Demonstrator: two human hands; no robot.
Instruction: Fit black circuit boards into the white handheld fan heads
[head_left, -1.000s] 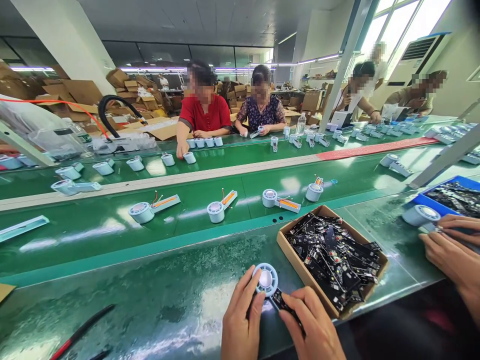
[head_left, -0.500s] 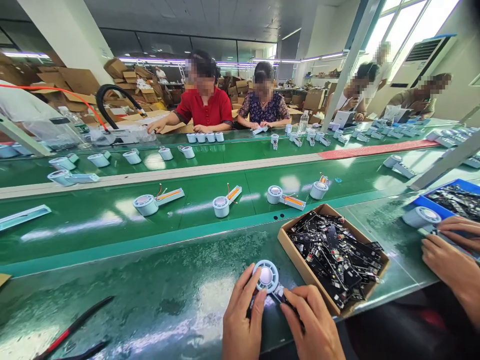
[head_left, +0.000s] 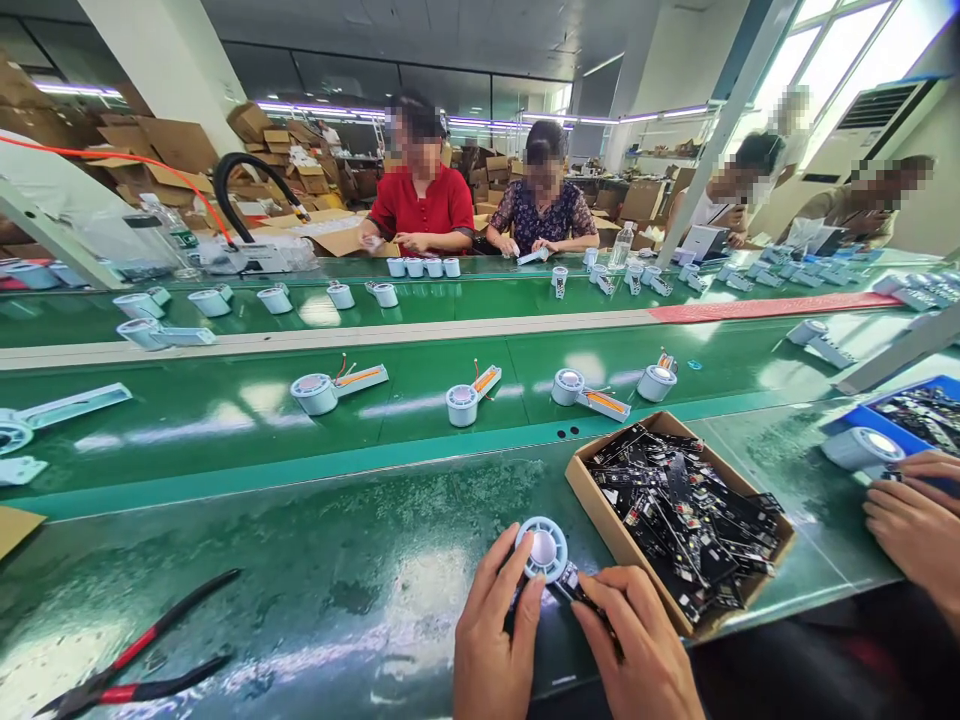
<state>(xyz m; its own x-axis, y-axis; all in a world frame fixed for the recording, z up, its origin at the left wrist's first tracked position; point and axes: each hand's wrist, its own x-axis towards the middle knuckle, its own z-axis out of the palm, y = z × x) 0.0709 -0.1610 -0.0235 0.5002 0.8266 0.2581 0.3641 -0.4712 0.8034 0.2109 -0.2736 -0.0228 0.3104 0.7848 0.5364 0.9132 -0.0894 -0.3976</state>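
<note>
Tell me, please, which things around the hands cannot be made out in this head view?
- Black board: mostly hidden under the right hand.
- Fan part: its near side is covered by the left hand.
- Pliers: tips cut off by the bottom edge.

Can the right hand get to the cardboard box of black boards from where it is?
Probably yes. The right hand lies just beside the cardboard box, whose top is open, and nothing stands between them. It would first have to let go of the fan part that both hands hold.
</note>
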